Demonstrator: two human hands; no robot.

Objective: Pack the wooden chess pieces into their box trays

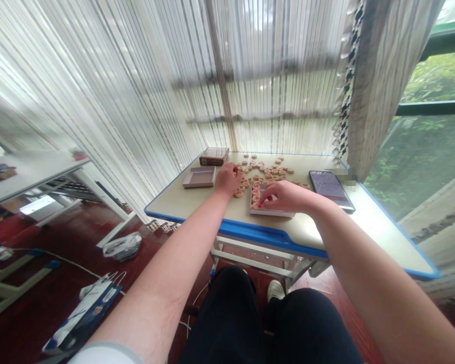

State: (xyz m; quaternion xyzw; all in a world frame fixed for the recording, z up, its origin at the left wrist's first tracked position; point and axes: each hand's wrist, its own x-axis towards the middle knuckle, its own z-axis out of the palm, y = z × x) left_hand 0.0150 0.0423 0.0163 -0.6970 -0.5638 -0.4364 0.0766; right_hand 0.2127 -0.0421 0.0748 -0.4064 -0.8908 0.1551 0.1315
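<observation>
Round wooden Chinese chess pieces point(275, 172) with red or dark characters lie scattered over the desk. My left hand point(227, 178) is at the left side of them, its fingers closed around a piece that partly shows at the fingertips. An open shallow box point(273, 213) stands near the desk's front edge, with a column of red-marked pieces point(255, 192) along its left side. Over this box, my right hand point(284, 196) has its fingertips pinched on a piece at the column's near end. The hand and wrist hide much of the box's inside.
A shallow box lid or tray point(199, 178) lies left of my left hand, with a closed box point(214, 155) behind it. To the right is a phone or tablet point(330, 190). The blue-edged desk point(185, 202) stands before a string curtain point(280, 91). A paper bag point(87, 313) is on the floor.
</observation>
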